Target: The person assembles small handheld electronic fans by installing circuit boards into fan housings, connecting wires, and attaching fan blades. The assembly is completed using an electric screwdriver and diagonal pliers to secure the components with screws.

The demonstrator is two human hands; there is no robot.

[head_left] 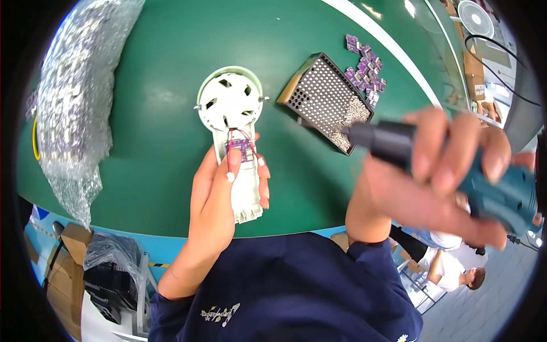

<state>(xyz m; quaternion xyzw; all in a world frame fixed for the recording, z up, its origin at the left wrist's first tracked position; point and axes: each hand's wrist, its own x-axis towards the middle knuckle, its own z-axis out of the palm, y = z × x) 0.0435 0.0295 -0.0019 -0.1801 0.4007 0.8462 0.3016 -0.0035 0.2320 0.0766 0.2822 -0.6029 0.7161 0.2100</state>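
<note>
My left hand (212, 214) grips the handle of a pale green and white handheld fan housing (231, 105), its round vented head pointing away from me. The thumb presses on a small purple circuit board (241, 148) inside the open handle, where thin red wires run. My right hand (439, 165), blurred, is wrapped round a teal and black electric screwdriver (501, 185). The driver's dark nose points left, over the near right corner of a black screw tray (345, 81). Loose small screws (355, 113) are heaped at that end. Whether a screw sits on the tip cannot be made out.
More purple circuit boards (364, 68) lie scattered behind the tray. At the left of the green table (165, 51), a long bubble-wrap bundle (80, 85) holds many boards. A white fan (476, 19), a black cable (496, 71) and other people (450, 271) are to the right.
</note>
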